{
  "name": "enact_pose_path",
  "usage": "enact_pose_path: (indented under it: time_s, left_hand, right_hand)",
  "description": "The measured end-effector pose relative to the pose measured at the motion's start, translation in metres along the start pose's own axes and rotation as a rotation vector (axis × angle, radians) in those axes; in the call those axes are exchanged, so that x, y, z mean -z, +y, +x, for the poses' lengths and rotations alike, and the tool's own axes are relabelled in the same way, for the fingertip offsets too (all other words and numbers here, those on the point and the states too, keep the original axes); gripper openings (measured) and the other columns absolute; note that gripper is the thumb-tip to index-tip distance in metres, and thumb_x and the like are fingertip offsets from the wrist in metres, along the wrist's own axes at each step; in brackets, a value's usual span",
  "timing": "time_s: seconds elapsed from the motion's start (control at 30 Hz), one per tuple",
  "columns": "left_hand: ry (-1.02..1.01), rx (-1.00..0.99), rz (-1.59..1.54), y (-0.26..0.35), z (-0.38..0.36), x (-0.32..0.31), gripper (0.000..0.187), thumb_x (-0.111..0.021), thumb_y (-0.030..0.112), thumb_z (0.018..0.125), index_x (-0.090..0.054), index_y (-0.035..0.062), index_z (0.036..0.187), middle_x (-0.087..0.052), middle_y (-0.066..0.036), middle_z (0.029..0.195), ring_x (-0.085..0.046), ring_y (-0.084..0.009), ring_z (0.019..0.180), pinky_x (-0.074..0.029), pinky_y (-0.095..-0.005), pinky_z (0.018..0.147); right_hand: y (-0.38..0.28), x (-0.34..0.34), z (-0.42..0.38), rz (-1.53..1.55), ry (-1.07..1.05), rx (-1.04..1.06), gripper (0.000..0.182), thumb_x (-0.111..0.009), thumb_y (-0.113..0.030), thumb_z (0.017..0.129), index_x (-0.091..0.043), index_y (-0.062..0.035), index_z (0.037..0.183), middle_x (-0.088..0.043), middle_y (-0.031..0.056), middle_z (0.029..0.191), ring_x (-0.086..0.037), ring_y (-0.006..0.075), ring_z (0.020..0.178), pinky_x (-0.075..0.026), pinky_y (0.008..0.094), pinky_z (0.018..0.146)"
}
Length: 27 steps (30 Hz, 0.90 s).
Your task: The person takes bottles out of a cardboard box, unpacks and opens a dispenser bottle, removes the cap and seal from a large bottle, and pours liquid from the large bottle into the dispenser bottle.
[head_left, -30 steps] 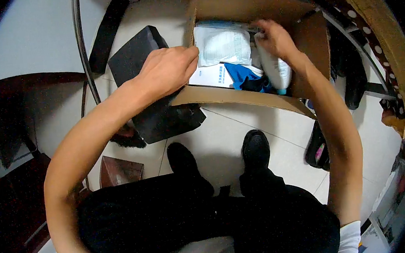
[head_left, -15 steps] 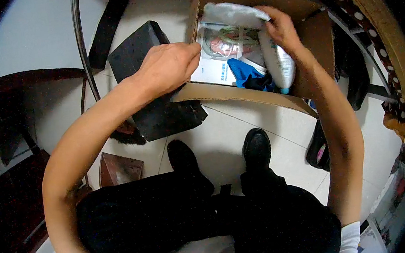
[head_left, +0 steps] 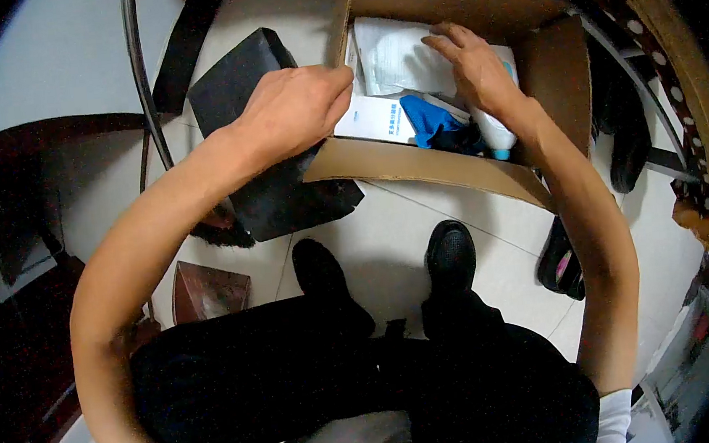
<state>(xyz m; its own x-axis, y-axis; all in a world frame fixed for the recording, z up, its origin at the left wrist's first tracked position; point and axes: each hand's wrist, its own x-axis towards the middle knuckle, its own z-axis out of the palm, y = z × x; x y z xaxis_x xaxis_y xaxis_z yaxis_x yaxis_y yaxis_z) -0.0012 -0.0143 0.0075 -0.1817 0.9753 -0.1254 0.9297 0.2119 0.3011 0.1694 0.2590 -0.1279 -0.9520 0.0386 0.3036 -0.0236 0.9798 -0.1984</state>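
A cardboard box stands on the floor ahead of me with its top open. My left hand is closed on the box's left wall, with the fingertips partly hidden. Inside, a white plastic packet lies flat across the back. My right hand is over the packet's right end, fingers apart and holding nothing. In front of the packet are a white carton with blue print and a crumpled blue cloth. A white bottle with a light-blue cap lies partly under my right hand.
A black flattened box lies on the tiles left of the cardboard box. Nearby are a brown dustpan-like piece and dark bristles. Black footwear sits at the right. A metal pole rises at the left.
The white packet, raised in my right hand before, now lies flat over the clear-bagged items. My right hand has let it go and its fingers have spread. My left hand stays at the box wall.
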Motion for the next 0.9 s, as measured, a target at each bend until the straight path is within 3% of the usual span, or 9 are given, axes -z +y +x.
enact_pose_path:
  time_s: [0.03,0.13,0.2,0.47,0.7,0.9]
  left_hand:
    - [0.005,-0.011,-0.004,-0.003,0.001,-0.002,0.026,-0.053,0.026,0.105,-0.064,0.0031,0.098,-0.071,-0.022,0.091,-0.069,-0.0459,0.090,-0.055,-0.0568,0.079]
    - [0.012,-0.019,-0.011,-0.006,0.003,-0.006,0.027,-0.053,0.028,0.105,-0.064,0.0041,0.100,-0.071,-0.022,0.092,-0.068,-0.0463,0.090,-0.054,-0.0575,0.078]
    - [0.020,-0.023,-0.007,-0.004,0.004,-0.007,0.027,-0.053,0.028,0.106,-0.064,0.0042,0.100,-0.071,-0.022,0.092,-0.068,-0.0464,0.090,-0.054,-0.0577,0.078]
    - [0.018,-0.021,-0.007,-0.005,0.000,-0.004,0.028,-0.052,0.029,0.106,-0.063,0.0038,0.100,-0.071,-0.022,0.093,-0.068,-0.0470,0.090,-0.054,-0.0582,0.078]
    - [0.014,0.008,0.009,-0.002,0.000,-0.001,0.026,-0.052,0.026,0.105,-0.064,0.0025,0.100,-0.072,-0.023,0.092,-0.069,-0.0468,0.090,-0.055,-0.0576,0.080]
    - [0.034,-0.006,0.010,-0.003,0.001,-0.004,0.025,-0.052,0.023,0.105,-0.065,0.0016,0.099,-0.073,-0.022,0.093,-0.071,-0.0455,0.091,-0.056,-0.0563,0.081]
  right_hand:
    - [-0.008,0.010,0.005,0.172,-0.030,0.004,0.042,-0.064,-0.006,0.090,-0.066,-0.0051,0.132,-0.062,0.0240,0.141,-0.061,0.0442,0.128,-0.051,0.0485,0.109]
    - [-0.043,0.015,0.010,0.627,-0.411,-0.186,0.036,-0.067,-0.016,0.094,-0.069,-0.0026,0.127,-0.066,0.0240,0.131,-0.063,0.0429,0.123,-0.052,0.0493,0.105]
    - [-0.064,0.017,0.007,0.529,-0.494,-0.029,0.044,-0.074,-0.030,0.092,-0.069,-0.0024,0.127,-0.067,0.0234,0.124,-0.063,0.0432,0.121,-0.054,0.0509,0.102]
    - [-0.064,0.002,-0.001,0.202,-0.597,0.036,0.071,-0.083,-0.032,0.082,-0.058,-0.0013,0.141,-0.060,0.0242,0.132,-0.061,0.0437,0.123,-0.056,0.0509,0.100]
    - [-0.070,0.023,0.001,0.178,-0.549,0.128,0.071,-0.076,-0.026,0.086,-0.052,-0.0015,0.148,-0.065,0.0242,0.129,-0.067,0.0454,0.113,-0.057,0.0527,0.097]
    - [-0.058,0.003,-0.007,0.128,-0.409,0.064,0.072,-0.077,-0.035,0.087,-0.054,-0.0006,0.146,-0.067,0.0239,0.124,-0.066,0.0421,0.116,-0.054,0.0523,0.100]
